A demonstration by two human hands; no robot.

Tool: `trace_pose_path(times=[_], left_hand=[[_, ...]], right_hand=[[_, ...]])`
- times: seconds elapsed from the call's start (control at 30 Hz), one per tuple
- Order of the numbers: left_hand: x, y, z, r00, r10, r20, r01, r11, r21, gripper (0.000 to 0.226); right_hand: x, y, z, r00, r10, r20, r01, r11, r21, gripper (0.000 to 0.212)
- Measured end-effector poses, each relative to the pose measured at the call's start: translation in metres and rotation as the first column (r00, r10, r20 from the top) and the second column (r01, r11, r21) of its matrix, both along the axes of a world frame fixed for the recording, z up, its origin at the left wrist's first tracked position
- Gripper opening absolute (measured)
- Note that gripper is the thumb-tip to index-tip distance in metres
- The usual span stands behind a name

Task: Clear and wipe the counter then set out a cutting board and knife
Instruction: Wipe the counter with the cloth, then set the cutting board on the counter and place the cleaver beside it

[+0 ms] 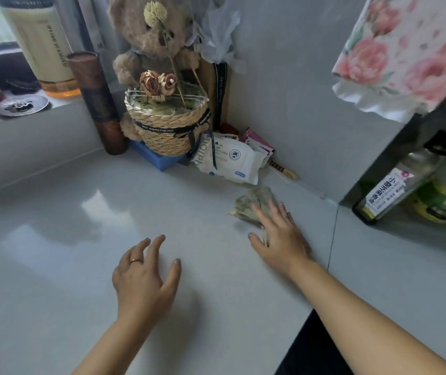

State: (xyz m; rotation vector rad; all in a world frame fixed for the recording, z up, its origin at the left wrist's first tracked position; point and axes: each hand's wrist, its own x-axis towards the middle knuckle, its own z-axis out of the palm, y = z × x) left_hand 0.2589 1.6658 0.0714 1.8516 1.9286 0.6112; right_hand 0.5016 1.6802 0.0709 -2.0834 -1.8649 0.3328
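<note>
A woven basket (pixel 169 128) in the table's (pixel 67 226) back corner holds dried flowers (pixel 157 83), a teddy bear (pixel 151 41) behind it. The right hand (pixel 278 234), grip flat with fingers spread, presses a crumpled greenish cloth (pixel 254 203) onto the table near a wipes pack (pixel 230 161). The left hand (pixel 146 277) hovers, grip open, holding nothing.

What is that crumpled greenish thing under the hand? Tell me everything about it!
It looks like a wiping cloth, pale green and beige, soft and bunched into folds. It lies flat on the glossy grey counter, near the back wall and just in front of a white pack of wipes, apart from it. The right hand presses down on its near part with fingers spread, hiding some of it. The left hand does not touch it.
</note>
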Motion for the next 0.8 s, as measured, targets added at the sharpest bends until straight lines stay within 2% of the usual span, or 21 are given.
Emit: trace_pose_path(times=[0.1,0.17,0.27,0.37,0.47,0.57,0.67,0.8], left_hand=[[-0.028,-0.033,0.001,0.993,-0.061,0.096,0.06,0.998,0.014,0.065],[-0.048,-0.062,0.001,0.973,-0.133,0.189,0.129,0.991,0.033,0.063],[-0.068,-0.106,0.001,0.914,-0.271,0.302,0.259,0.963,0.08,0.056],[-0.07,-0.14,0.001,0.864,-0.384,0.326,0.361,0.923,0.132,0.046],[-0.049,-0.17,0.002,0.788,-0.512,0.342,0.5,0.856,0.131,0.039],[-0.019,-0.208,0.003,0.64,-0.675,0.367,0.702,0.708,0.079,0.04],[0.008,-0.258,-0.001,0.478,-0.819,0.318,0.87,0.49,-0.047,0.036],[0.035,-0.341,-0.012,0.323,-0.922,0.214,0.94,0.286,-0.186,0.032]], right_hand=[[-0.049,-0.068,0.009,0.975,-0.072,-0.21,0.096,0.99,0.106,0.052],[-0.08,-0.122,0.009,0.942,-0.129,-0.309,0.163,0.983,0.086,0.045],[-0.112,-0.204,0.01,0.866,-0.253,-0.432,0.268,0.963,-0.027,0.037],[-0.127,-0.274,0.01,0.83,-0.356,-0.428,0.328,0.934,-0.142,0.032],[-0.13,-0.339,0.008,0.77,-0.5,-0.395,0.464,0.865,-0.19,0.03],[-0.13,-0.409,0.001,0.636,-0.67,-0.384,0.64,0.735,-0.224,0.028],[-0.134,-0.485,-0.008,0.482,-0.792,-0.375,0.76,0.591,-0.27,0.027],[-0.152,-0.6,-0.023,0.225,-0.896,-0.384,0.891,0.348,-0.291,0.027]])
